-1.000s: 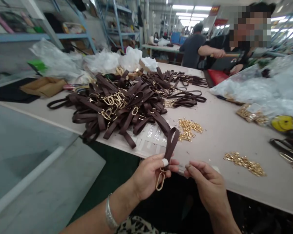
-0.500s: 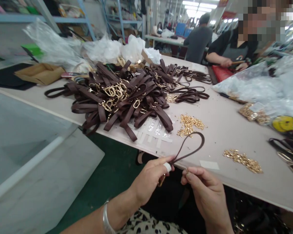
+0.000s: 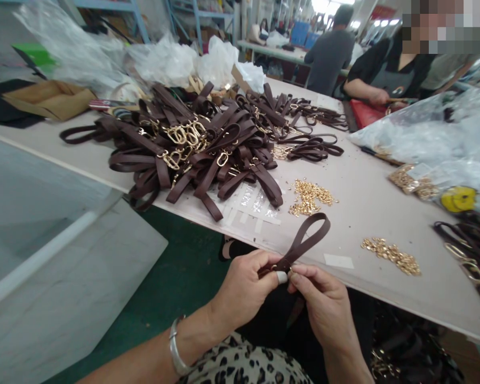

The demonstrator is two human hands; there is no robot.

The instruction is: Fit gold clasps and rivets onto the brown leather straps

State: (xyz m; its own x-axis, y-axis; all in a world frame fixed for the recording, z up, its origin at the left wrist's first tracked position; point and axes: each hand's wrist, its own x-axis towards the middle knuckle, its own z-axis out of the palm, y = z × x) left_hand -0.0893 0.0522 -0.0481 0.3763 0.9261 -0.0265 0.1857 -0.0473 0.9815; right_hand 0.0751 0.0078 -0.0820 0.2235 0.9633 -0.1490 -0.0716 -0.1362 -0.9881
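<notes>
A brown leather strap (image 3: 306, 241), bent into a loop, stands up from the fingers of my left hand (image 3: 242, 285), which is closed around its base. The left thumb has a white wrap on its tip. Against the strap's base, my right hand (image 3: 324, 298) pinches a small gold stud (image 3: 290, 271), mostly covered by the fingertips. Beyond them on the table lie a pile of small gold fittings (image 3: 312, 196) and a second gold pile (image 3: 390, 256) to the right. A large heap of brown straps (image 3: 240, 141) with gold clasps fills the table's left and middle.
Clear plastic bags (image 3: 432, 128) and a yellow tape measure (image 3: 458, 199) lie at the right. More dark straps (image 3: 468, 256) rest by the right edge. A brown paper tray (image 3: 50, 100) sits far left. Across the table, a co-worker (image 3: 388, 74) handles something red.
My right hand has moved left to meet the left hand at the strap's base. The strap loop has turned, showing its broad side. The view has shifted slightly.
</notes>
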